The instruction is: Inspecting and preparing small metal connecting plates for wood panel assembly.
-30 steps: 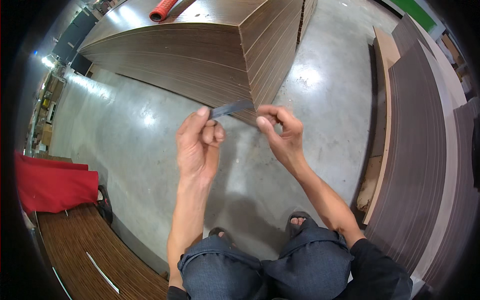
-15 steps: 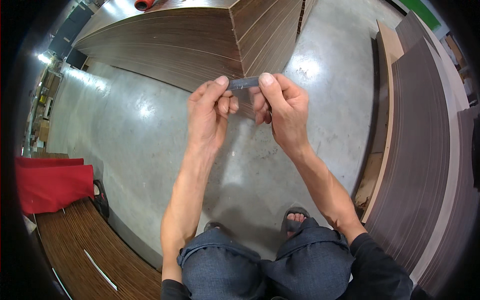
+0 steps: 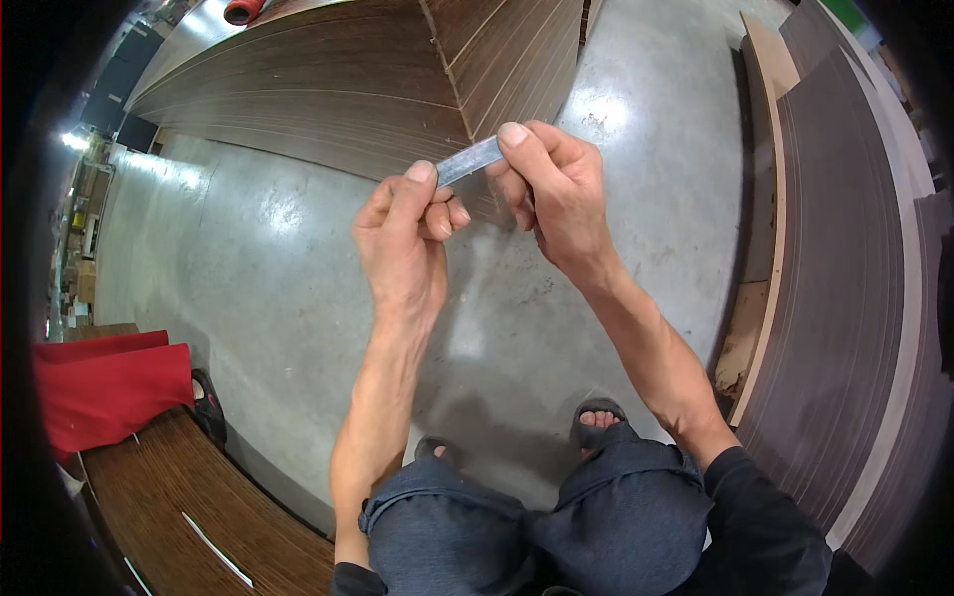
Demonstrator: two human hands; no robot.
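Note:
A short, narrow grey strip [image 3: 467, 162], flat and shiny like a metal blade, is stretched between my two hands in front of me. My left hand [image 3: 405, 230] pinches its lower left end between thumb and fingers. At the upper right end, my right hand [image 3: 564, 194] grips it the same way, thumb on top. The strip slants, its right end higher in view. Its ends are hidden under my thumbs, and its exact kind cannot be made out.
A tall stack of dark wood-grain boards [image 3: 308, 94] stands ahead, with an orange-red roll [image 3: 241, 11] on top. More board stacks [image 3: 835, 238] line the right. At lower left, a red cloth [image 3: 114, 387] and a thin white strip [image 3: 217, 549] lie on brown boards [image 3: 169, 487].
The strip has tilted, its left end dropping and its right end rising. Its face now looks brighter. Both hands have shifted slightly left, still gripping it.

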